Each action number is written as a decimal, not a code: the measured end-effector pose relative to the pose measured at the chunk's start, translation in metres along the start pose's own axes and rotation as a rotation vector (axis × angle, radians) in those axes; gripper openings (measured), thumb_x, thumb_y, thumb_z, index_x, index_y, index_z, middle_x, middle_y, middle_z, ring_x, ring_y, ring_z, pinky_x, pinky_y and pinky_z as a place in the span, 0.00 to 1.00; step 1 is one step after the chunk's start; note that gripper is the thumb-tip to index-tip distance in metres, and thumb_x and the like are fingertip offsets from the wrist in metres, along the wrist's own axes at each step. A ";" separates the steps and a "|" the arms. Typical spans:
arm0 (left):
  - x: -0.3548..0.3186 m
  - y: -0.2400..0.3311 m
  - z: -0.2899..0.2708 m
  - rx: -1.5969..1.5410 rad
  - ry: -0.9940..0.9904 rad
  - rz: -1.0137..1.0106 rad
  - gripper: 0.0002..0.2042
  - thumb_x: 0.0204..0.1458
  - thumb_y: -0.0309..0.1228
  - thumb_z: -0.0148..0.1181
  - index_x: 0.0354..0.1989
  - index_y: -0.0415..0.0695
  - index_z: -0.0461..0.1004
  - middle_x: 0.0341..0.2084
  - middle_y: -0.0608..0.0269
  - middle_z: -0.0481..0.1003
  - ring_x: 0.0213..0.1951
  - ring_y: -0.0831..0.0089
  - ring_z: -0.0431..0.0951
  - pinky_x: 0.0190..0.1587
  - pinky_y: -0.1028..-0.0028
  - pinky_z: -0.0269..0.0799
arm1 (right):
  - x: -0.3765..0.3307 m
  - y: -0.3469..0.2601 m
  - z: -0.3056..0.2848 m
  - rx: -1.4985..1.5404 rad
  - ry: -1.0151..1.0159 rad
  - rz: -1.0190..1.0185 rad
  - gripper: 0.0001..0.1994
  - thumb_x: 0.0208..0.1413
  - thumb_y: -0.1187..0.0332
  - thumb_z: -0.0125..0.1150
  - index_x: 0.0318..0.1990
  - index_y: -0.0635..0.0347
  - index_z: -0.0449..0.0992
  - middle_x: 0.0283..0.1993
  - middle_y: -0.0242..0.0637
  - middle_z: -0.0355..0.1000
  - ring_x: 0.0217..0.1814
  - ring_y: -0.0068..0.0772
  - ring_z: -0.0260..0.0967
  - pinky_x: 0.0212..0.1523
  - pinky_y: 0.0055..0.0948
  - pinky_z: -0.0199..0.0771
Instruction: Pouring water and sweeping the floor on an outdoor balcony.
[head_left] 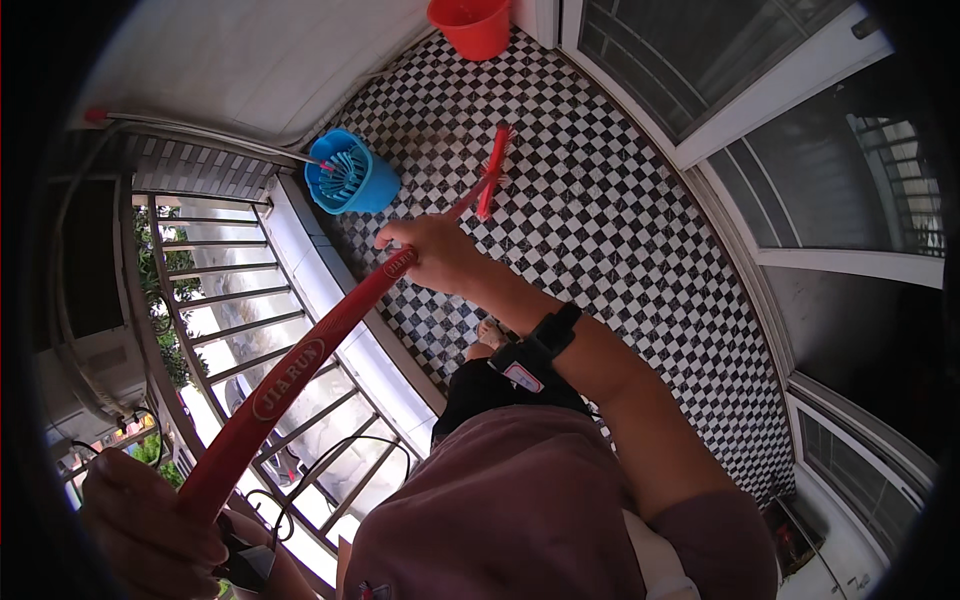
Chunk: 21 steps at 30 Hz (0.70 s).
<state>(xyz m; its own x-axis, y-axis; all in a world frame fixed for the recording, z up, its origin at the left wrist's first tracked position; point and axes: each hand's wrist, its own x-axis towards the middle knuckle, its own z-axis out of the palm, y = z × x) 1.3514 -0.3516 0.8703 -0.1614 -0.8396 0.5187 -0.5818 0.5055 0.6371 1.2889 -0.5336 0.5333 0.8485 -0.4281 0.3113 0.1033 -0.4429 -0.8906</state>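
A: Where's the broom rn?

B: Both my hands are on it. My left hand (150,525), low by the railing (230,300), is wrapped tight round the top end of the red broom handle (290,365). My right hand (435,255) is closed round it further down, thumb on top. The red brush head (493,170) sits on the checkered floor (620,230), just beside the blue bucket (352,175).

A: How do you sweep well from there?

B: I'd say keep the bristles flat on the tiles, short pulls toward me, left hand steering, right hand pressing. Judgement only.

A: Anything in the way?

B: Blue bucket w/ a blue brush in it is near the head, could get knocked. Red bucket (472,25) is further off by the door frame. Glass doors (800,150) on the right, well apart. My foot (490,335) is close under the handle.
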 end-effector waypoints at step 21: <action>0.108 -0.260 -0.105 -0.177 -0.267 -0.217 0.18 0.46 0.38 0.60 0.09 0.55 0.61 0.10 0.79 0.70 0.20 0.78 0.78 0.35 0.74 0.70 | 0.175 0.162 0.001 -0.033 0.069 0.160 0.07 0.46 0.76 0.58 0.35 0.55 0.75 0.21 0.38 0.71 0.27 0.41 0.72 0.31 0.36 0.67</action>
<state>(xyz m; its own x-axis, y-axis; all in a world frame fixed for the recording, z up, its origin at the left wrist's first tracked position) 1.5687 -0.5527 0.8206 -0.2653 -0.9413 0.2086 -0.4822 0.3168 0.8168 1.4544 -0.6790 0.4429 0.8150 -0.5475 0.1897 -0.0478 -0.3899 -0.9196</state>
